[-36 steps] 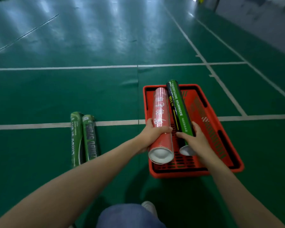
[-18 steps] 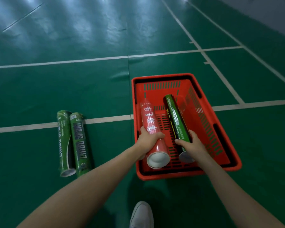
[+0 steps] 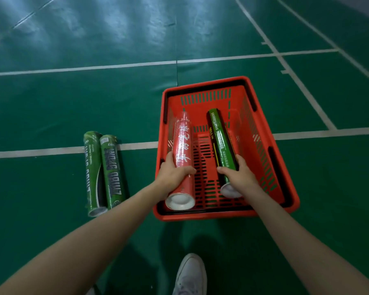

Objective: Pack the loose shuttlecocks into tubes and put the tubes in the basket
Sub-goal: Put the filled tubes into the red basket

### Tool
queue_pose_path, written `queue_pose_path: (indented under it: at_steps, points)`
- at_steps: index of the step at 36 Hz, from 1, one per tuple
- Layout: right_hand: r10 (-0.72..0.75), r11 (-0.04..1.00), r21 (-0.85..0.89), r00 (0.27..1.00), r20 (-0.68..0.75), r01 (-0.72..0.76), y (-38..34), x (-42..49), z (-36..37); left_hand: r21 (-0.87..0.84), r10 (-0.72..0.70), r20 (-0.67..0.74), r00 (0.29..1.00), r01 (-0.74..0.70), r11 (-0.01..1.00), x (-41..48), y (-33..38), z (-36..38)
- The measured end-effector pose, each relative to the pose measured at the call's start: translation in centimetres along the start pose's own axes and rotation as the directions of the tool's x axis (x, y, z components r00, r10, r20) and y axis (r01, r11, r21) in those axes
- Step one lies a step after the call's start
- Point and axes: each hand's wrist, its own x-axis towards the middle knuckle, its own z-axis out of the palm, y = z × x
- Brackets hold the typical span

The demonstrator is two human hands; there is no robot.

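Red tube (image 3: 182,154): lies lengthwise inside the basket (image 3: 205,83), close along its left wall, with the white-capped end at the near edge.
Left hand (image 3: 173,174): wrapped round the near half of the red tube, fingers curled over the top.
Green-and-black tube (image 3: 221,141): also lengthwise in the basket, right of the middle, far end toward the far wall and pale cap toward the near edge.
Right hand (image 3: 240,177): clamped on the near part of that tube, fingers over its top, just behind the cap.
Between the tubes: a clear gap (the slotted red bottom shows through it), so the hands are apart, one tube each.
Contact with the bottom: from here I cannot tell if either tube rests on it.
Basket: red plastic with black handles folded along the rim, sitting on the green court floor (image 3: 51,107) across a white line (image 3: 30,153).
Two green tubes (image 3: 103,169): on the floor left of the basket, side by side and touching, well apart from both hands.
White shoe (image 3: 191,275): on the floor, nearer than the basket's near edge.
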Motion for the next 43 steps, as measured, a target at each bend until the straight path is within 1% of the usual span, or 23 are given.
queue_pose_path:
  at_steps: [6, 11, 15, 18, 21, 24, 26, 28, 29, 32, 35, 38, 41, 43]
  points:
    - [-0.004, 1.0, 0.007, 0.999, 0.053, 0.004, -1.3, 0.1, 0.8, 0.05, -0.057, -0.038, 0.998, 0.059, 0.997, -0.4, -0.1, -1.0]
    - [0.004, 1.0, -0.025, 0.999, 0.04, -0.003, -0.5, 0.3, 0.7, 0.104, -0.029, -0.046, 0.999, 0.034, 0.994, 0.3, 0.5, 0.1]
    - [0.068, 0.988, -0.136, 0.998, -0.001, -0.067, 1.3, 0.5, 0.4, 0.188, 0.009, -0.046, 0.999, 0.0, 0.982, 1.5, 0.7, 2.0]
    - [0.082, 0.977, -0.198, 0.996, -0.018, -0.084, 1.9, 0.8, 0.2, 0.278, 0.029, -0.027, 0.999, -0.02, 0.96, 2.4, 0.3, 3.6]
    - [0.094, 0.957, -0.274, 0.996, 0.0, -0.091, 2.1, 1.3, 0.5, 0.337, 0.005, -0.019, 1.0, 0.002, 0.941, 3.4, -0.5, 4.3]
    - [0.145, 0.932, -0.336, 0.989, 0.009, -0.134, 2.5, 1.9, 0.8, 0.381, -0.042, -0.032, 0.999, 0.051, 0.923, 4.2, -1.5, 4.6]
    - [0.208, 0.933, -0.305, 0.978, 0.023, -0.191, 2.6, 2.7, 0.7, 0.416, -0.066, -0.023, 0.998, 0.07, 0.907, 4.6, -2.3, 4.7]
    - [0.28, 0.94, -0.219, 0.958, 0.06, -0.261, 2.7, 3.3, 0.7, 0.444, -0.087, -0.01, 0.996, 0.082, 0.892, 4.9, -3.1, 5.1]
    - [0.299, 0.936, -0.215, 0.952, 0.068, -0.278, 2.8, 3.5, 0.8, 0.458, -0.094, -0.007, 0.996, 0.087, 0.885, 5.1, -3.4, 5.3]
    - [0.273, 0.911, -0.329, 0.962, 0.031, -0.248, 3.2, 4.1, 1.1, 0.488, -0.091, 0.002, 0.996, 0.079, 0.869, 5.7, -4.1, 6.0]
    - [0.284, 0.903, -0.353, 0.957, 0.064, -0.245, 3.2, 4.3, 1.5, 0.505, -0.092, 0.003, 0.996, 0.078, 0.86, 6.0, -4.3, 6.4]
    - [0.288, 0.89, -0.383, 0.956, 0.051, -0.248, 3.4, 4.5, 1.6, 0.539, -0.103, 0.028, 0.994, 0.071, 0.839, 6.3, -4.4, 6.4]
    - [0.261, 0.867, -0.45, 0.964, 0.043, -0.215, 3.2, 4.1, 1.4, 0.613, -0.11, 0.073, 0.991, 0.043, 0.789, 5.9, -3.8, 6.2]
    - [0.221, 0.849, -0.496, 0.975, 0.024, -0.18, 2.9, 3.6, 1.1, 0.673, -0.067, 0.114, 0.991, -0.028, 0.739, 5.4, -3.0, 5.8]
